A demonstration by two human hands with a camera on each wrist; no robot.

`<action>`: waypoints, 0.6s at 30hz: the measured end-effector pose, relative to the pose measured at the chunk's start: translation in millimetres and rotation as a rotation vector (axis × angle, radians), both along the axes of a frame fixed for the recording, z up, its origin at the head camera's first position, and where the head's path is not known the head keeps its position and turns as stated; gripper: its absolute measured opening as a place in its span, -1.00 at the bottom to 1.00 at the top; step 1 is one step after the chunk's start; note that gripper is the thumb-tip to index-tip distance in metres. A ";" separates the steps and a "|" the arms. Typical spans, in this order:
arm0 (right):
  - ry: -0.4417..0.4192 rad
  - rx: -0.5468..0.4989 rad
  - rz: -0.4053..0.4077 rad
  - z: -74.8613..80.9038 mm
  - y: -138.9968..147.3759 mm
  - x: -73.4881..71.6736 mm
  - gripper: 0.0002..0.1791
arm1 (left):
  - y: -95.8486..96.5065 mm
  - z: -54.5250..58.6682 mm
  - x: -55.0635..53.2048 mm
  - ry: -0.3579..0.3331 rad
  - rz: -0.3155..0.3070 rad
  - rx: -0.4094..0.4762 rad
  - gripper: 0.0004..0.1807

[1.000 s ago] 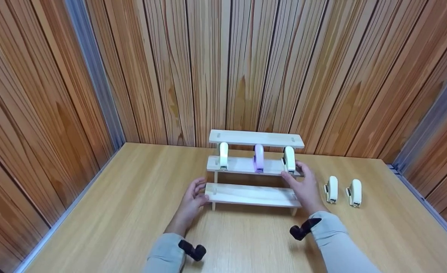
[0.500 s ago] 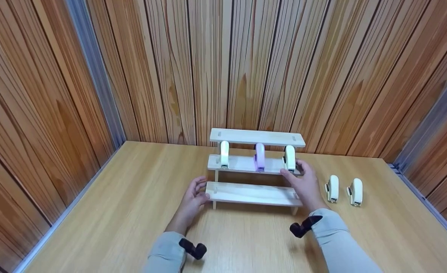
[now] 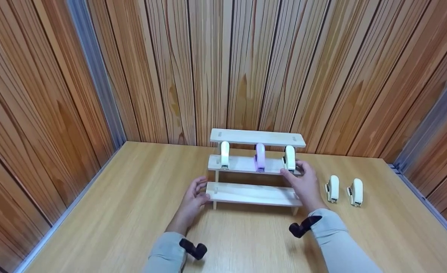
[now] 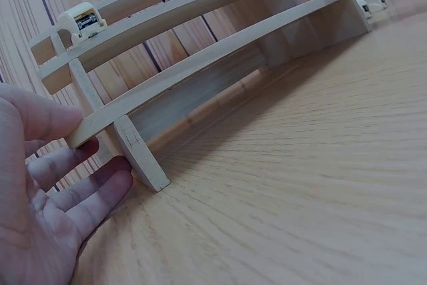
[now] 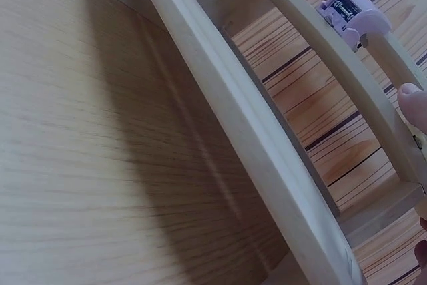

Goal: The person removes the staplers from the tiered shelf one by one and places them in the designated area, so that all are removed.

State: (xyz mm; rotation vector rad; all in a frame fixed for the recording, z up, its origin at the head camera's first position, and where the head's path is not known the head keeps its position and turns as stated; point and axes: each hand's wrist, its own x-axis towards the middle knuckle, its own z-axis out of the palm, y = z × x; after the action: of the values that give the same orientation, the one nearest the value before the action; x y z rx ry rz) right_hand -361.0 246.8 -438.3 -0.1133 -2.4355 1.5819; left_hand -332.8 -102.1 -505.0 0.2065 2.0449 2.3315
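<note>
A three-tier wooden display rack stands on the table. Its middle tier carries three small staplers: a cream one at the left, a purple one in the centre and a cream one at the right. My left hand pinches the left end of the lowest tier, thumb on top and fingers below, as the left wrist view shows. My right hand grips the right end of the middle tier, its thumb along the front beside the right stapler. Part of that grip is out of the right wrist view.
Two more cream staplers, a nearer one and a farther-right one, stand on the table right of the rack. Wood-panelled walls rise behind and at both sides. The top tier bears nothing.
Both hands keep their hold on the rack, and the staplers stay in place. The head view has shifted very slightly.
</note>
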 end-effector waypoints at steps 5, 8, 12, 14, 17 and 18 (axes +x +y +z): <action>0.019 0.000 0.007 -0.7 2.4 1.5 -0.17 | 0.9 -0.6 0.0 0.012 0.001 0.003 -0.30; 0.030 0.003 0.010 -1.1 3.5 2.2 -0.18 | 1.4 0.9 1.2 0.003 -0.004 0.006 -0.31; 0.030 -0.008 0.007 0.1 4.1 2.4 -0.24 | 1.3 2.4 1.9 -0.015 -0.005 0.013 -0.30; 0.022 -0.019 0.004 0.9 3.8 2.7 -0.24 | 1.1 2.1 1.1 -0.018 -0.002 0.010 -0.29; 0.014 -0.029 0.004 0.9 3.7 3.0 -0.23 | 0.5 1.4 -0.3 -0.017 0.003 0.000 -0.30; 0.020 -0.034 0.006 0.7 3.6 3.3 -0.22 | 0.3 1.2 -0.8 -0.015 0.004 -0.004 -0.31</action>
State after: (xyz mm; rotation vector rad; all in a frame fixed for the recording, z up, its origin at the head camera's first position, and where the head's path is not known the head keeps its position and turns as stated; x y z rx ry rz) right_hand -357.7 250.3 -437.5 -0.0955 -2.3971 1.6202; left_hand -333.5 -101.8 -503.8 0.1847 2.0452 2.3235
